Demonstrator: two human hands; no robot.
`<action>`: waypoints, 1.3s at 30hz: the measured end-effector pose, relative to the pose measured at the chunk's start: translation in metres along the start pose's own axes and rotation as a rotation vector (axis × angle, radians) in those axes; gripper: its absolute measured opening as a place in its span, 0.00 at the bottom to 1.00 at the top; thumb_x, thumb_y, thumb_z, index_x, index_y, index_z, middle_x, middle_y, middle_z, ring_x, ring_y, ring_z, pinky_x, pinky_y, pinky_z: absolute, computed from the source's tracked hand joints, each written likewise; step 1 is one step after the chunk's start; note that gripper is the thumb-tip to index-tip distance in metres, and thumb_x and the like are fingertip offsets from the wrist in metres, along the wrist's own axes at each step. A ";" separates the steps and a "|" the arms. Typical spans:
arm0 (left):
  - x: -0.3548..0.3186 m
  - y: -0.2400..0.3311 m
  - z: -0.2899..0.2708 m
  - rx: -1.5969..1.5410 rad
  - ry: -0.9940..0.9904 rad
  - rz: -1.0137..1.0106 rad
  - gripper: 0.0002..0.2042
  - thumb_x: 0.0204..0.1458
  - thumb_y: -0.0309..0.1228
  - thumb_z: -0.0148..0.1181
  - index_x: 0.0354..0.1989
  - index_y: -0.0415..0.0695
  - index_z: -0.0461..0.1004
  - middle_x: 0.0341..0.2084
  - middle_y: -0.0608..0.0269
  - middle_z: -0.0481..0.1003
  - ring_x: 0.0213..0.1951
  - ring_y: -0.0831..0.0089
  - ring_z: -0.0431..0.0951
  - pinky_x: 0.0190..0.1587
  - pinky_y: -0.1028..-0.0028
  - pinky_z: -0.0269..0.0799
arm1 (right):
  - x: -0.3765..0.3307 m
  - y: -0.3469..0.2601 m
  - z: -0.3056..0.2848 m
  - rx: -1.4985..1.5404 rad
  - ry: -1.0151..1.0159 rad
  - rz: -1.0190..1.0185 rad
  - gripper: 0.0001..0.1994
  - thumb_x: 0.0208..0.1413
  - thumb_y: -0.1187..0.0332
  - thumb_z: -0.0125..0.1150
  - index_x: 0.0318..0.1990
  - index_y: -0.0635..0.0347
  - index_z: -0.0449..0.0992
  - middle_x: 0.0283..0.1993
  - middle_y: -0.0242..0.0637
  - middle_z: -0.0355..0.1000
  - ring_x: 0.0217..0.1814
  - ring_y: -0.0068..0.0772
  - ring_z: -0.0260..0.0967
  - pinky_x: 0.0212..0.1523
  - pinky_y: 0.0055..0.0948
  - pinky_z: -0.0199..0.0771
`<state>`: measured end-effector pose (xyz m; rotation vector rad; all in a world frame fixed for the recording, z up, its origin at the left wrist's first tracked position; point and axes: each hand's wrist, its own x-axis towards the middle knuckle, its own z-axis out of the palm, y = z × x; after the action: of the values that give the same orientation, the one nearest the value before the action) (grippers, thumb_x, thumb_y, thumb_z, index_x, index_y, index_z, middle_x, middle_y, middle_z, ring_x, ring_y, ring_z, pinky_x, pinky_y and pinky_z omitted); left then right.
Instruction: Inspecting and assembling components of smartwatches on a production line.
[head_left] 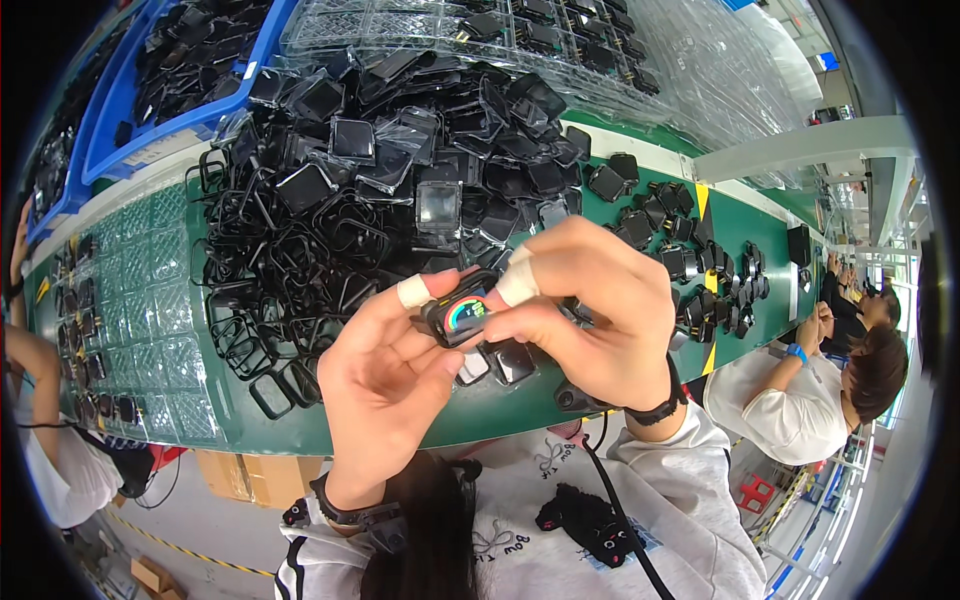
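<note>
Just above the near edge of the green bench, both hands hold a small smartwatch body [463, 313] with its screen lit by a coloured arc. My left hand [385, 385], palm up, grips its black case between the fingers and thumb. From the right, my right hand [605, 310] closes thumb and forefinger on the screen's edge; the fingertips partly cover it. White tape wraps a finger on each hand. Behind lies a heap of dark square screen covers [438, 207] in clear film. Loose black frames [270, 393] are piled to the left of it.
Blue bins [165, 143] full of black parts stand at the back left. Clear blister trays [160, 300] lie at the left and back. Rows of watch bodies [680, 262] sit on the right, near striped tape [709, 353]. Co-workers [800, 400] sit on both sides.
</note>
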<state>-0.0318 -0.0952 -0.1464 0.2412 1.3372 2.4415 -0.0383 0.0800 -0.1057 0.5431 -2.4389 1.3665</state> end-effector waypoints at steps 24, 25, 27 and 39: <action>0.003 0.016 0.001 0.019 0.040 -0.014 0.17 0.55 0.24 0.45 0.53 0.29 0.60 0.51 0.45 0.65 0.52 0.63 0.69 0.56 0.60 0.66 | -0.001 -0.006 -0.018 -0.017 -0.053 -0.532 0.08 0.30 0.77 0.68 0.24 0.59 0.77 0.34 0.39 0.69 0.35 0.45 0.70 0.30 0.31 0.73; 0.003 0.020 0.001 -0.018 -0.013 -0.022 0.16 0.55 0.24 0.46 0.50 0.29 0.62 0.51 0.45 0.65 0.52 0.62 0.69 0.56 0.61 0.65 | -0.003 -0.007 -0.015 -0.053 -0.031 -0.568 0.09 0.29 0.77 0.67 0.23 0.59 0.77 0.34 0.39 0.69 0.36 0.47 0.70 0.30 0.32 0.75; 0.001 0.028 0.000 -0.012 -0.092 -0.035 0.12 0.56 0.27 0.47 0.42 0.30 0.67 0.51 0.44 0.65 0.52 0.61 0.70 0.56 0.63 0.64 | -0.006 -0.008 -0.014 -0.079 0.021 -0.603 0.09 0.29 0.80 0.67 0.23 0.60 0.77 0.33 0.40 0.68 0.38 0.50 0.71 0.30 0.32 0.77; 0.003 0.043 0.011 0.302 -0.076 0.000 0.09 0.41 0.12 0.51 0.33 0.32 0.67 0.49 0.39 0.66 0.48 0.70 0.71 0.47 0.74 0.71 | -0.015 -0.012 -0.017 -0.112 -0.027 -0.488 0.11 0.32 0.82 0.68 0.28 0.64 0.77 0.36 0.42 0.69 0.42 0.47 0.71 0.35 0.32 0.78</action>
<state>-0.0404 -0.1073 -0.1041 0.4037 1.6672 2.1986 -0.0186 0.0911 -0.0943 1.0467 -2.1814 1.0182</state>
